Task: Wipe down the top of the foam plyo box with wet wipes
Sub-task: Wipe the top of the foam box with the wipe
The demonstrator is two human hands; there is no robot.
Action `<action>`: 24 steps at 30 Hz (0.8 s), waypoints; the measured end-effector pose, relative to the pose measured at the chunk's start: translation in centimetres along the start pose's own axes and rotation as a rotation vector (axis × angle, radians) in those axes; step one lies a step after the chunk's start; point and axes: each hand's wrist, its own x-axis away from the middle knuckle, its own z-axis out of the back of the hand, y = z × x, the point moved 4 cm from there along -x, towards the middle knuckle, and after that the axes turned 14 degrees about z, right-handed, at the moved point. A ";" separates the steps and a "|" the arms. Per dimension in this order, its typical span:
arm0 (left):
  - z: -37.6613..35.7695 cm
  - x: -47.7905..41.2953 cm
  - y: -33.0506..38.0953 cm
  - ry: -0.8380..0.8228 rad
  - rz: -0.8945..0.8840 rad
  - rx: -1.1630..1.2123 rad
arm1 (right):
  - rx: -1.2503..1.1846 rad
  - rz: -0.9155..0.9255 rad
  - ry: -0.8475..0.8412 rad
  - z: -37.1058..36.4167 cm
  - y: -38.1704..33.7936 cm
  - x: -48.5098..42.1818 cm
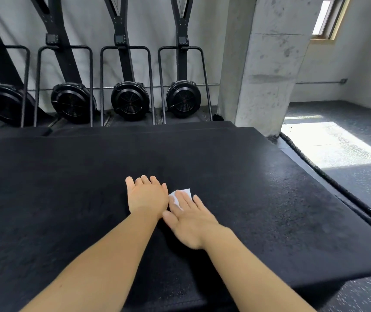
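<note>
The black foam plyo box (67,188) fills the lower and middle part of the head view, its flat top facing me. A white wet wipe (183,193) lies on that top near the centre. My right hand (191,221) lies flat with straight fingers pressing on the wipe, covering most of it. My left hand (146,194) rests palm down on the box top just left of the wipe, fingers slightly bent, its edge touching my right hand's fingers. It holds nothing that I can see.
Several black rowing machines (128,100) stand upright against the white wall behind the box. A concrete pillar (268,64) rises at the box's far right corner. A thick rope (328,179) runs along the speckled floor to the right, near a sunlit patch.
</note>
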 end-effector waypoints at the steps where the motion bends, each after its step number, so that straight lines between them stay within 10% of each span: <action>1: 0.0 0.1 0.1 0.008 -0.002 -0.009 | 0.033 0.010 0.013 0.3 0.9 0.5; 13: 0.4 0.2 -0.2 -0.035 -0.021 -0.010 | 0.093 -0.353 0.064 3.4 14.9 7.8; 24: 0.0 2.1 -3.4 -0.135 -0.097 0.097 | 0.033 -0.286 0.036 -0.1 2.9 3.3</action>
